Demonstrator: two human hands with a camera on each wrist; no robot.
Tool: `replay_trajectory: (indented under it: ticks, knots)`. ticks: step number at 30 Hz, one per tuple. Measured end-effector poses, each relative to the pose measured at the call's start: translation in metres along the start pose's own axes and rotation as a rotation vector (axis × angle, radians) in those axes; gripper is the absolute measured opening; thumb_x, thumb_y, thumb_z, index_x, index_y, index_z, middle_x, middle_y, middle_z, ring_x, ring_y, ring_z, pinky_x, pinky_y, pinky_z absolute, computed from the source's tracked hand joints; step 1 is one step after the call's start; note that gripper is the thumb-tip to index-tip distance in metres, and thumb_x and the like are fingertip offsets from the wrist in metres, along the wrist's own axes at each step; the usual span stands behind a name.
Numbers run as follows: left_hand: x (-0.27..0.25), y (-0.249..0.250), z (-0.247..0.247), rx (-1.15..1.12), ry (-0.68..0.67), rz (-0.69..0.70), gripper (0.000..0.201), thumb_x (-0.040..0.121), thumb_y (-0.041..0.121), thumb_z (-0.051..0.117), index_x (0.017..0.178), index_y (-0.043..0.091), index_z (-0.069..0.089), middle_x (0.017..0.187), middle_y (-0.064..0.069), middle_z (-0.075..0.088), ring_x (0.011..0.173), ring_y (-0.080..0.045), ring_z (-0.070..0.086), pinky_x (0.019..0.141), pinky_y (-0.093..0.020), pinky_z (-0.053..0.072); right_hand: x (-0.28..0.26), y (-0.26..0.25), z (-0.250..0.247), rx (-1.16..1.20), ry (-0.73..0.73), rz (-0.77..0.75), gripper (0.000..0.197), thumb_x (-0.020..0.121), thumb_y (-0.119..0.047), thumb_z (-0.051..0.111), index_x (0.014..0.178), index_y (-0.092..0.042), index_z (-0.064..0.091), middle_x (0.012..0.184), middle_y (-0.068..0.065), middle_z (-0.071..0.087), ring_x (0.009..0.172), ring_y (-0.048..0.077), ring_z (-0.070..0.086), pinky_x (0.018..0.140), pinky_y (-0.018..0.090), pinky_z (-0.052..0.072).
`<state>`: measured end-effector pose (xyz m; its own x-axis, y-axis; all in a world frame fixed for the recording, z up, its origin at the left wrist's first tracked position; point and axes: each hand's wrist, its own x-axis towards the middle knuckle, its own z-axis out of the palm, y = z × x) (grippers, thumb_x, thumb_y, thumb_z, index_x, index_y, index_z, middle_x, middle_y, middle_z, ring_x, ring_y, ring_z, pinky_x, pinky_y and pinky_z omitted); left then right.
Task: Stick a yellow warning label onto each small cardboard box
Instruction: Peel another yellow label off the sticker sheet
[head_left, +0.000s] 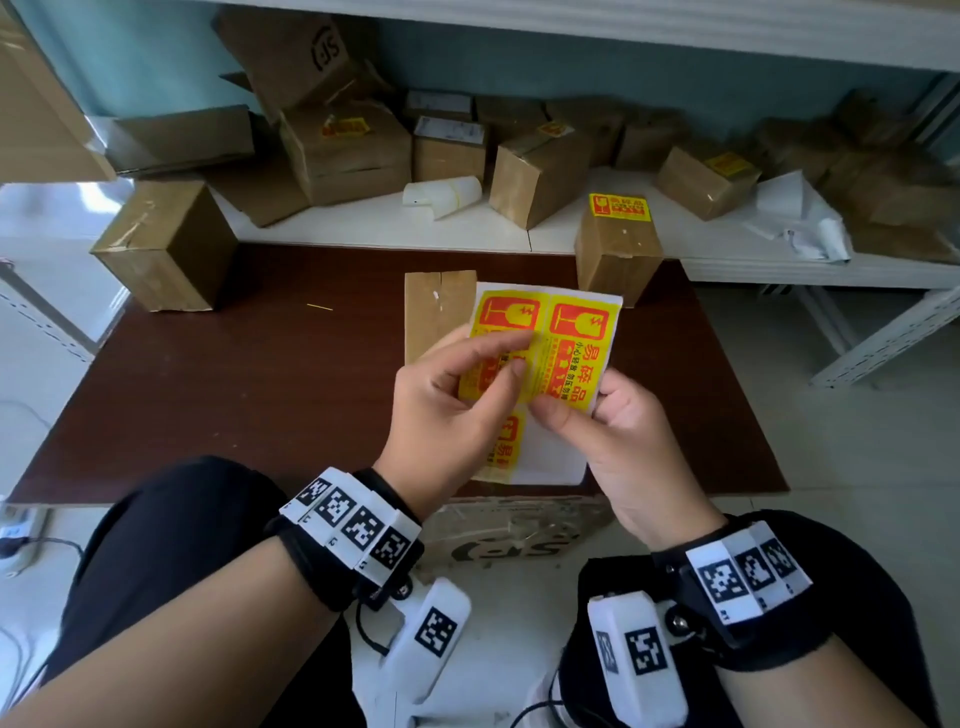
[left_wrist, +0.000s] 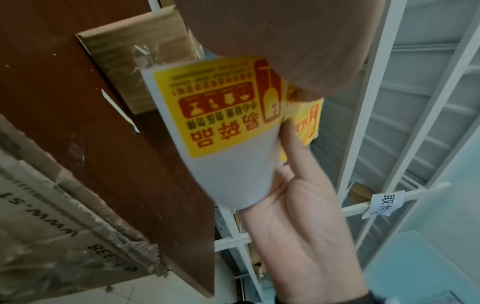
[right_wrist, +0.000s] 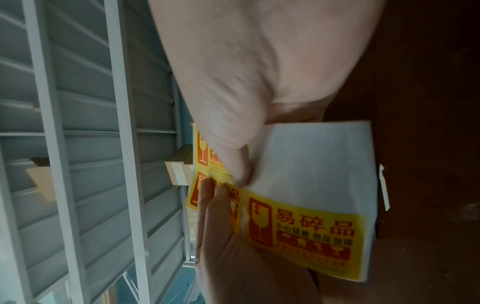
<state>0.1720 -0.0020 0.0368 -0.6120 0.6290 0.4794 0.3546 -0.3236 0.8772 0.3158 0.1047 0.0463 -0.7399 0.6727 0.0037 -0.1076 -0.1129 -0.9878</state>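
Observation:
Both hands hold up a white backing sheet (head_left: 566, 343) of yellow-and-red warning labels over the brown table (head_left: 260, 389). My left hand (head_left: 517, 356) pinches the left yellow label (head_left: 493, 322) between thumb and forefinger. My right hand (head_left: 550, 408) grips the sheet's lower right part, thumb on the printed face, fingers hidden behind. The sheet (left_wrist: 223, 115) curls in the left wrist view, and my right thumb (right_wrist: 241, 164) presses it in the right wrist view. A small unlabelled cardboard box (head_left: 436, 306) lies on the table just behind the sheet.
A labelled box (head_left: 618, 249) stands at the table's far right edge, and another small box (head_left: 166, 244) at its far left. The low white shelf (head_left: 467, 228) carries several boxes, some labelled, and curled backing paper (head_left: 441, 195). A large carton (head_left: 509, 540) sits under the table's near edge.

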Motion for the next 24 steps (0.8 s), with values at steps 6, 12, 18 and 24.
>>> replay_trajectory:
  ticks: [6, 12, 18, 24]
  knots:
    - [0.006, -0.003, 0.009, -0.005, 0.094, -0.006, 0.031, 0.102, -0.004, 0.072, 0.127, 0.014, 0.075, 0.129, -0.009, 0.076, 0.125, -0.015, 0.073, 0.105, -0.03, 0.057, 0.014, -0.009, -0.001, -0.022, -0.017, -0.01, 0.039, 0.094, 0.001, 0.078, 0.13, -0.011, 0.073, 0.126, 0.008, 0.082, 0.121, 0.027, 0.078, 0.105, 0.043, 0.061]
    - [0.001, -0.01, 0.017, 0.009, -0.067, -0.035, 0.042, 0.102, -0.001, 0.072, 0.144, 0.005, 0.066, 0.141, -0.013, 0.066, 0.136, -0.02, 0.067, 0.108, -0.027, 0.056, 0.018, -0.017, -0.022, -0.097, -0.03, 0.024, 0.046, 0.092, 0.005, 0.079, 0.136, -0.003, 0.068, 0.125, 0.011, 0.082, 0.117, 0.024, 0.079, 0.095, 0.031, 0.063]
    - [-0.004, -0.016, 0.017, 0.079, -0.136, -0.034, 0.03, 0.102, 0.011, 0.076, 0.13, 0.02, 0.074, 0.131, -0.006, 0.076, 0.127, -0.018, 0.073, 0.108, -0.05, 0.06, 0.017, -0.017, -0.039, -0.221, -0.068, 0.085, 0.047, 0.092, 0.0, 0.083, 0.136, -0.008, 0.069, 0.125, 0.009, 0.082, 0.118, 0.025, 0.079, 0.107, 0.049, 0.062]
    - [-0.006, -0.017, 0.02, 0.142, -0.123, 0.022, 0.07, 0.099, 0.008, 0.077, 0.161, -0.001, 0.046, 0.152, -0.01, 0.058, 0.146, -0.024, 0.06, 0.12, -0.046, 0.052, 0.017, -0.022, -0.041, -0.24, -0.005, 0.079, 0.017, 0.1, -0.014, 0.078, 0.117, -0.017, 0.081, 0.112, 0.002, 0.086, 0.106, 0.018, 0.082, 0.093, 0.032, 0.064]
